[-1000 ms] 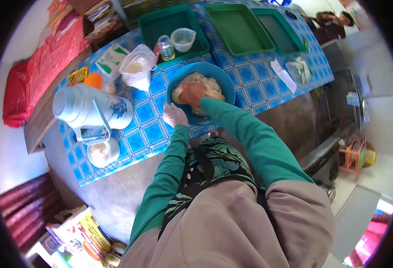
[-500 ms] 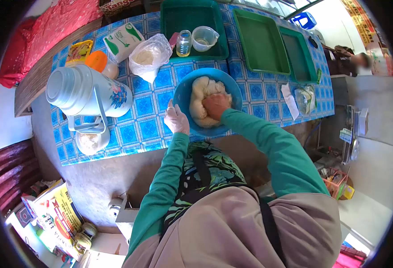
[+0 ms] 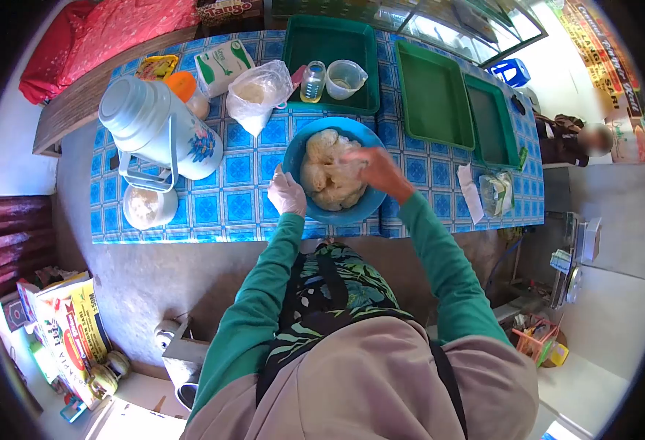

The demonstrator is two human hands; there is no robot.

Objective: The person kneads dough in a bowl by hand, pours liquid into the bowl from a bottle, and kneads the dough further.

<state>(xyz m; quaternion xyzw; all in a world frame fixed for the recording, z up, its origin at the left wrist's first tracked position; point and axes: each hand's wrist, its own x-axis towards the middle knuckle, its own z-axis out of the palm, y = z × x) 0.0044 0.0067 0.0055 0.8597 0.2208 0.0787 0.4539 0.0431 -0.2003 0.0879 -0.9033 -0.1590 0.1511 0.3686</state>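
Pale, soft dough [image 3: 331, 176] sits in a lumpy, folded mass inside your round blue plastic bowl [image 3: 374, 198], which stands near the front edge of the table with the blue-and-white checked cloth [image 3: 238, 213]. Your right hand [image 3: 382, 172] is over the right side of the dough, its fingers stretched out and slightly spread, with nothing pinched between them; you cannot tell from this view whether the fingertips touch the dough. Your left hand [image 3: 288, 194], whitish over the fingers, is at the bowl's left rim; whether it pinches the rim or only rests against it, you cannot tell.

Beyond the bowl, a dark green rectangular tray [image 3: 293, 37] holds a clear glass jar [image 3: 313, 82] with yellowish contents and a translucent plastic measuring cup [image 3: 345, 79]. To the left of the bowl are an open clear plastic bag of pale powder [image 3: 253, 95] and a light blue flowered thermos jug [image 3: 154, 125].
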